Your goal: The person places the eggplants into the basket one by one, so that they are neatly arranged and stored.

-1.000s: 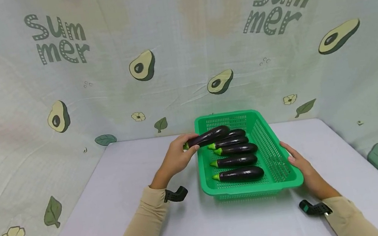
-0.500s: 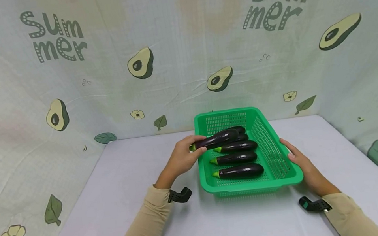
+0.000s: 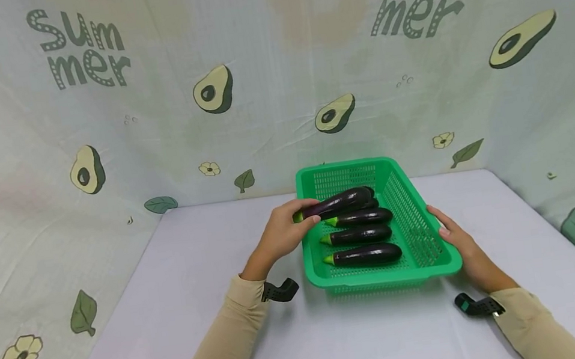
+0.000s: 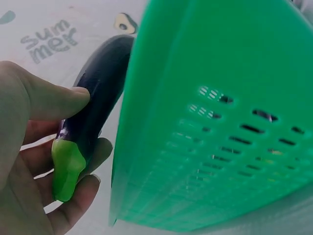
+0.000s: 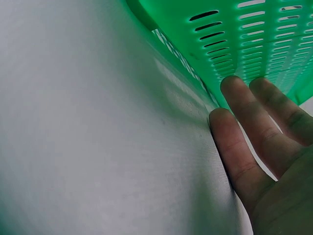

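Note:
My left hand [image 3: 285, 228] pinches an eggplant [image 3: 342, 201] near its green stem end. The eggplant's far end reaches over the green plastic basket [image 3: 371, 278], above others lying in it. In the left wrist view the thumb lies on top of the dark eggplant [image 4: 100, 93], fingers beneath, beside the basket's outer wall [image 4: 161, 147]. Inside, several eggplants lie in a row, stems to the left; the rear ones are partly covered by the held one. My right hand [image 3: 462, 247] rests against the basket's right side, its extended fingers [image 5: 244, 105] touching the slotted wall from outside.
The basket stands on a white-covered table [image 3: 210, 256]. Behind it hangs a cloth [image 3: 264, 85] printed with avocados, leaves and lettering, also along both sides. A dark wrist camera mount [image 3: 280, 291] sits at the left wrist, another mount [image 3: 477, 305] at the right.
My left hand has moved right with the eggplant, which now reaches farther over the basket and hides more of the rear eggplants. The right hand stays at the basket; the head view has tilted slightly down.

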